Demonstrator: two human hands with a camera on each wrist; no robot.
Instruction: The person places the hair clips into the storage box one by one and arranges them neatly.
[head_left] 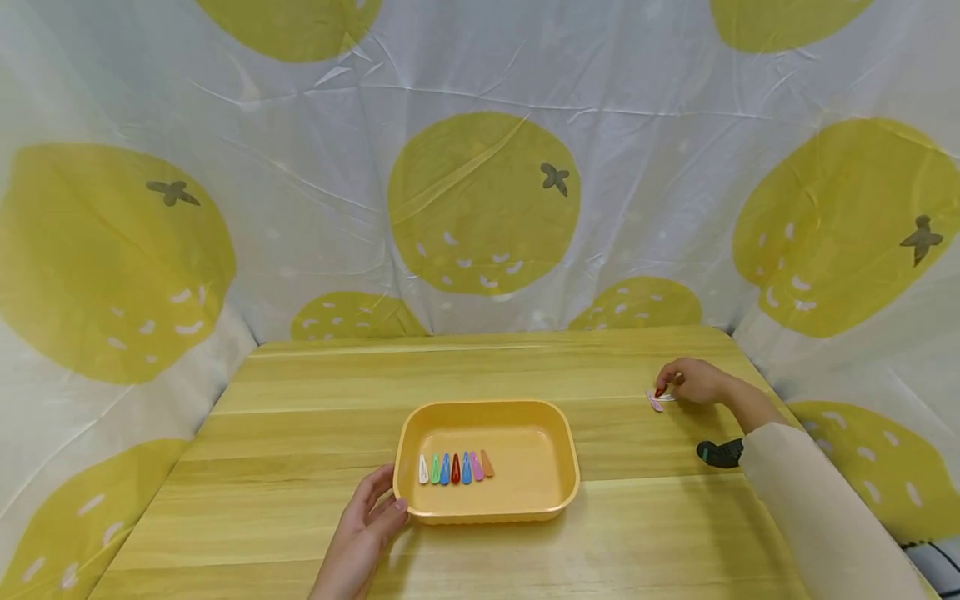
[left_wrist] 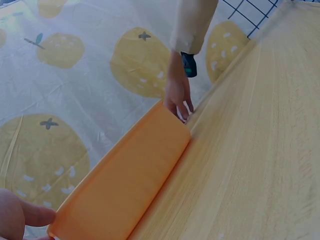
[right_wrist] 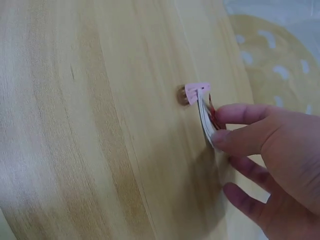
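My left hand [head_left: 363, 529] grips the near left corner of a yellow plastic tray [head_left: 525, 471], thumb on its rim. Inside the tray, a row of snap hair clips [head_left: 455, 469] in white, green, blue, red, pink and orange lies towards the left. Far to the right, my right hand [head_left: 697, 382] pinches a red hair clip [right_wrist: 213, 114] between thumb and forefinger. Close under those fingertips, the right wrist view shows a white hair clip [right_wrist: 206, 122] and a pink hair clip [right_wrist: 196, 92] on the table. Whether the thumb also touches the white clip I cannot tell.
The wooden table [head_left: 315, 433] reaches back to a white curtain [head_left: 330, 183] printed with yellow fruit, which also hangs at both sides. A dark band-like device [head_left: 720, 454] is at the right wrist. A dark wire grid [left_wrist: 250, 15] shows beyond the table in the left wrist view.
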